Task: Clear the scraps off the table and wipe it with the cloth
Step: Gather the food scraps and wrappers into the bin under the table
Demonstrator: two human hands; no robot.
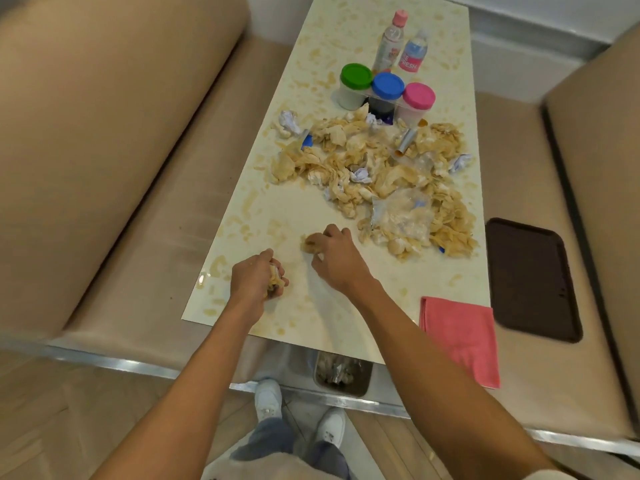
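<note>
Left hand (258, 275) clenched round a wad of scraps (275, 280), low over the tabletop (304, 216) near its left edge. Probably collecting a fistful to save trips. Right hand (334, 258) at its 2 o'clock, fingers curled onto a loose scrap (311, 243), grasping it; looks like strays first.

Main pile (381, 178) at 1 o'clock from the right hand, mid-tabletop, with paper balls and plastic film mixed in. Bin (343, 372) at 6 o'clock under the near edge, part-filled, so a short drop. Cloth (460, 337) at 4 o'clock, folded, overhanging the near-right corner, untouched; I'd guess the wipe comes last.

Three lidded jars (388, 85) and two bottles (389, 39) at 12 o'clock against the pile's far edge would block a full sweep. Dark tray (530, 278) at 3 o'clock on the seat.
</note>
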